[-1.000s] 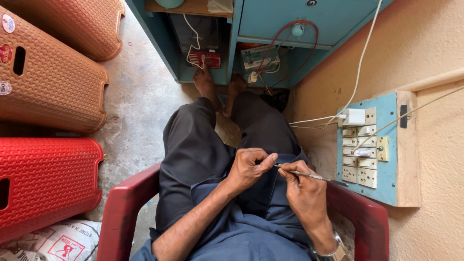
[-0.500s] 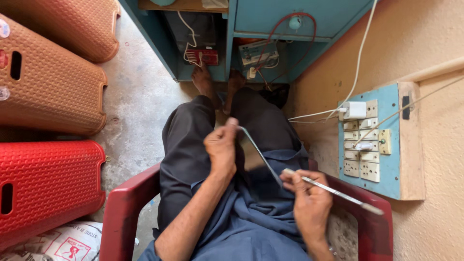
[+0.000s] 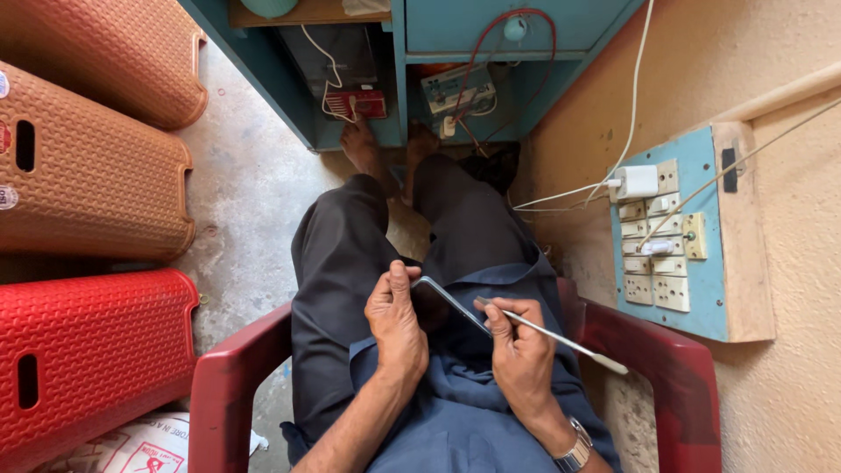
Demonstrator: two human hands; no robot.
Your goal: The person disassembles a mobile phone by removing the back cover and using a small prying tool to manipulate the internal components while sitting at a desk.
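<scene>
Your left hand (image 3: 396, 320) pinches a thin flat phone (image 3: 447, 298) over your lap; your right hand (image 3: 519, 350) pinches a slim screwdriver (image 3: 552, 333) against its edge. Excess leverage could slip the tip, likely gouging the phone.

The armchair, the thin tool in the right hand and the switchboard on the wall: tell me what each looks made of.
Armchair: moulded plastic, glossy dark red, judging by the rounded, shiny arms.
Thin tool, held in the right hand: probably bare metal, since the slim shaft glints grey; the pale far tip could be plastic.
Switchboard: seemingly wood painted light blue, with an unpainted edge and cream, likely plastic, switches.
</scene>
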